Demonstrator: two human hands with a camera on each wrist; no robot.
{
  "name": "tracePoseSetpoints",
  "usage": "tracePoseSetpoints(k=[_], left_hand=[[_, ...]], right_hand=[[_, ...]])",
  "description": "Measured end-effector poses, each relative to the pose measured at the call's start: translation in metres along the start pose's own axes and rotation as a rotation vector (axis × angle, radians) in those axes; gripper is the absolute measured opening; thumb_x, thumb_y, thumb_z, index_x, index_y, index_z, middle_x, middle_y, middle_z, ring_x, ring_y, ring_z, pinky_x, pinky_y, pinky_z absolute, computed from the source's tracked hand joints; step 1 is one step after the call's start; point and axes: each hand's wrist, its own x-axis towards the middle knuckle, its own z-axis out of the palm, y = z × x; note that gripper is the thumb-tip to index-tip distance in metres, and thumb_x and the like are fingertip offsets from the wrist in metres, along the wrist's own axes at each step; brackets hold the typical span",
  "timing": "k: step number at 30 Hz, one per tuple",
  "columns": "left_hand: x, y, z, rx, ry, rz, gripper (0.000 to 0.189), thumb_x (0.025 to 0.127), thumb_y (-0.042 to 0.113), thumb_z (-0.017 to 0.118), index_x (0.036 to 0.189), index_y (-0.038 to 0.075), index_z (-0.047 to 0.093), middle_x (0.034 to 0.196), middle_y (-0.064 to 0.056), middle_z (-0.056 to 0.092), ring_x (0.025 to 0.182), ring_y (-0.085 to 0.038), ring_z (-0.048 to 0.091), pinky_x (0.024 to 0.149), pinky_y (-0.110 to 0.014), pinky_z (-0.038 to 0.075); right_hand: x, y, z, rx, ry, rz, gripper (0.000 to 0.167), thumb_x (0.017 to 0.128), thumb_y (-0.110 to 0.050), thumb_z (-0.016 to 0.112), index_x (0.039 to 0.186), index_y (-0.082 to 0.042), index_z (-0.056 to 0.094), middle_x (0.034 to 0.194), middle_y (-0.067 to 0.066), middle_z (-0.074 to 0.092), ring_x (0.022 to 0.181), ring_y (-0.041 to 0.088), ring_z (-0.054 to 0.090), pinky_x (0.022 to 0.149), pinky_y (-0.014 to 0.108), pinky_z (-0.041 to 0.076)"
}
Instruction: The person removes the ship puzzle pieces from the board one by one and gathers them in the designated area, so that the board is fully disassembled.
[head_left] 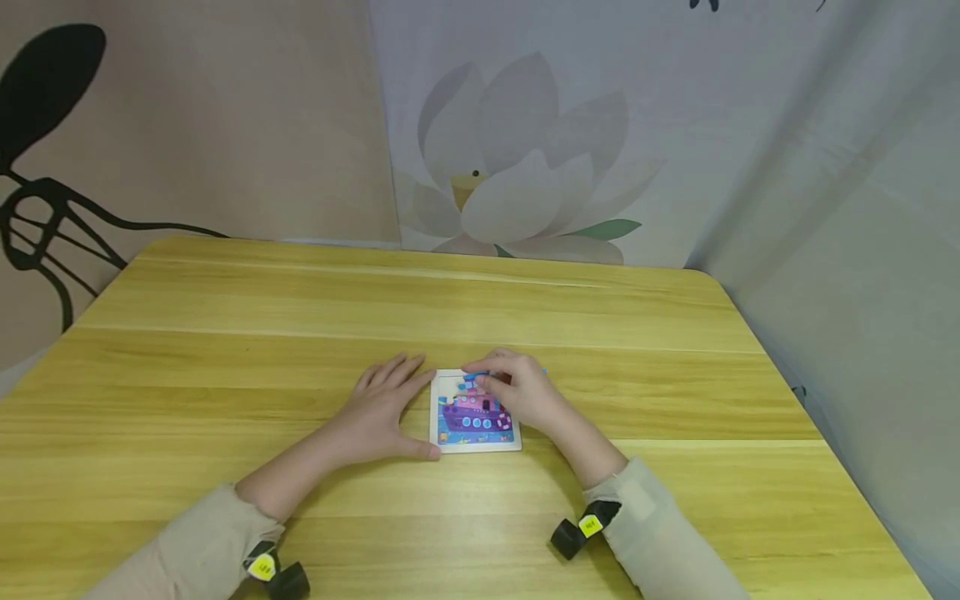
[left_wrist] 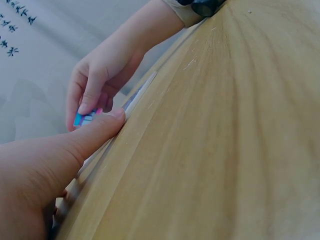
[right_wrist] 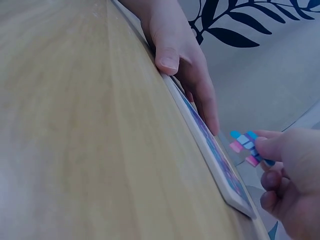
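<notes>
Two hands are in view, both bare. Left hand [head_left: 386,417]: fingers extended and spread, grasping nothing. The thumb touches the near left corner of the board; the index fingertip lies at the far left corner. Right hand [head_left: 528,392]: thumb and index finger brought together, pinching a puzzle piece [right_wrist: 243,141] coloured blue and pink. The held item appears to be a single piece, though the fingers cover part of it. It is raised over the far part of the board.

One white-framed puzzle board [head_left: 480,448] lies flat on the desk [head_left: 480,525], between the hands. Its picture shows one purple ship [head_left: 457,415] with three large round windows along the hull. The right hand hides the far right part of the board.

Two beige sleeves, left [head_left: 187,542] and right [head_left: 667,533], cover the forearms. Each wrist carries one black device with one yellow label: left label [head_left: 263,567], right label [head_left: 591,525]. Each label bears small dark characters, illegible at this size.

The desk has a wood-grain surface. Beyond its far edge, a backdrop shows one large pale flower [head_left: 525,167]; a black leaf motif [head_left: 52,75] stands at far left.
</notes>
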Motion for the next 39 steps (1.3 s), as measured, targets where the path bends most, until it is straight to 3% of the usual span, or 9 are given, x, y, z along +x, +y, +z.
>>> tracePoseSetpoints(k=[6, 18, 23, 27, 34, 39], left_hand=[[0.000, -0.001, 0.001, 0.006, -0.003, -0.006, 0.118, 0.062, 0.079, 0.066, 0.150, 0.008, 0.033, 0.156, -0.015, 0.019, 0.142, -0.038, 0.008, 0.110, -0.060, 0.003], [0.001, 0.000, 0.001, 0.002, -0.003, -0.007, 0.117, 0.062, 0.079, 0.066, 0.150, 0.009, 0.032, 0.157, -0.015, 0.018, 0.142, -0.038, 0.008, 0.110, -0.060, 0.002], [0.000, 0.000, 0.000, 0.001, 0.002, 0.001, 0.117, 0.063, 0.077, 0.067, 0.150, 0.008, 0.032, 0.156, -0.016, 0.018, 0.142, -0.039, 0.008, 0.109, -0.061, 0.002], [0.000, 0.001, -0.001, 0.000, 0.009, 0.006, 0.117, 0.062, 0.076, 0.068, 0.149, 0.007, 0.033, 0.156, -0.017, 0.019, 0.142, -0.040, 0.009, 0.109, -0.062, 0.003], [0.000, 0.001, -0.001, 0.006, 0.000, -0.003, 0.117, 0.062, 0.077, 0.067, 0.150, 0.008, 0.032, 0.156, -0.016, 0.018, 0.142, -0.039, 0.008, 0.109, -0.061, 0.002], [0.000, 0.001, 0.000, 0.010, -0.004, -0.003, 0.117, 0.062, 0.078, 0.066, 0.150, 0.009, 0.031, 0.157, -0.015, 0.017, 0.143, -0.037, 0.007, 0.110, -0.060, 0.001]], right_hand=[[-0.003, -0.002, -0.004, 0.050, 0.042, 0.057, 0.021, 0.094, -0.009, 0.061, 0.112, -0.013, 0.073, 0.102, -0.003, 0.066, 0.059, 0.016, 0.042, 0.053, 0.023, 0.036], [-0.014, 0.005, -0.021, 0.146, 0.127, 0.134, 0.018, 0.094, -0.011, 0.062, 0.108, -0.013, 0.073, 0.100, -0.002, 0.067, 0.059, 0.017, 0.040, 0.052, 0.023, 0.033], [-0.022, 0.013, -0.033, 0.187, 0.161, 0.164, 0.017, 0.093, -0.008, 0.063, 0.106, -0.011, 0.073, 0.092, 0.002, 0.066, 0.057, 0.016, 0.041, 0.049, 0.022, 0.036], [-0.028, 0.021, -0.043, 0.201, 0.174, 0.172, 0.017, 0.093, -0.006, 0.062, 0.107, -0.008, 0.072, 0.096, 0.005, 0.066, 0.057, 0.016, 0.042, 0.049, 0.022, 0.038], [-0.040, 0.035, -0.061, 0.202, 0.185, 0.198, 0.017, 0.093, -0.005, 0.061, 0.108, -0.003, 0.070, 0.096, 0.009, 0.065, 0.072, 0.027, 0.056, 0.060, 0.026, 0.048], [-0.046, 0.046, -0.073, 0.190, 0.193, 0.222, 0.017, 0.093, -0.006, 0.061, 0.108, -0.004, 0.070, 0.100, 0.009, 0.065, 0.067, 0.021, 0.046, 0.056, 0.022, 0.042]])
